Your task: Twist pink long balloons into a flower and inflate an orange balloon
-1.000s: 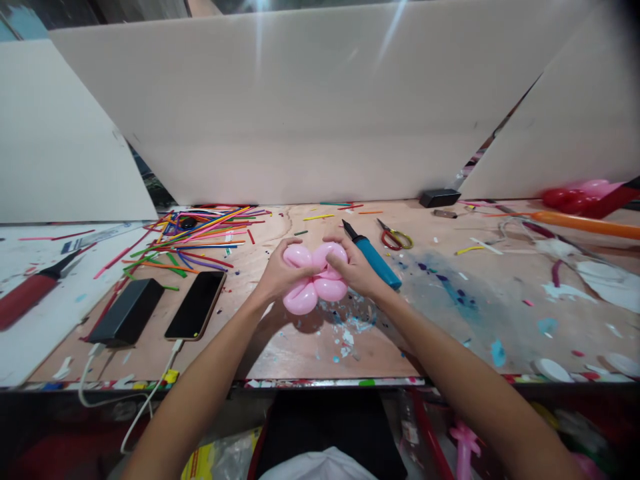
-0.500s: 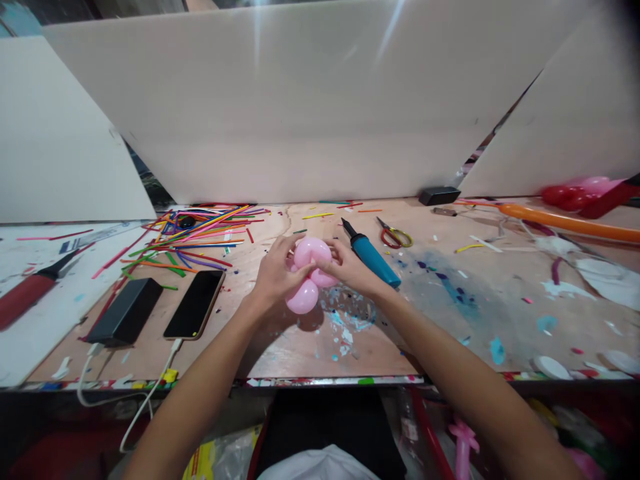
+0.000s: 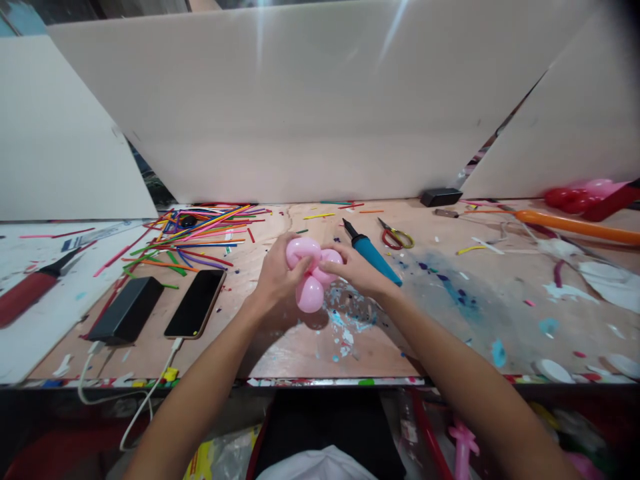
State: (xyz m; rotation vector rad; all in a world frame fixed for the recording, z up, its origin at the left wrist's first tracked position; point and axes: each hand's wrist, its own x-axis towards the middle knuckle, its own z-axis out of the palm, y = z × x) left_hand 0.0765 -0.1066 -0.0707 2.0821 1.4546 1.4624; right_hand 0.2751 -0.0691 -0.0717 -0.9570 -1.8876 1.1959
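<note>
1. head view, landmark: glossy pink balloon cluster with rounded, twisted lobes (image 3: 310, 295). position: above the front-middle part of the paint-flecked, light wooden worktop (image 3: 295, 353), between the two hands.
2. left hand (image 3: 280, 270): gripping the cluster from its left side, fingers curled behind, thumb across the front.
3. right hand (image 3: 356, 270): gripping the cluster from its right side, fingers and thumb bent around a lobe. exact fingertip contact hidden in part.
4. right of the cluster, near the right hand: blue plastic hand pump with black nozzle (image 3: 376, 259), lying slantwise, nozzle pointing away from the person. farther right and slightly beyond: metal scissors with red and yellow handles (image 3: 397, 238), lying on the worktop.
5. far right of the cluster: long inflated orange balloon (image 3: 575, 225); past it, shiny red balloons (image 3: 573, 199).
6. left of the cluster and beyond it: loose pile of thin, multicoloured uninflated balloons (image 3: 200, 230).
7. left of the cluster, toward the person: black-screened smartphone (image 3: 195, 305), white cable at its near end; just left of the phone, dark rectangular box (image 3: 127, 311), also cabled.
8. behind the cluster, well apart: large upright off-white panel (image 3: 300, 113).
</note>
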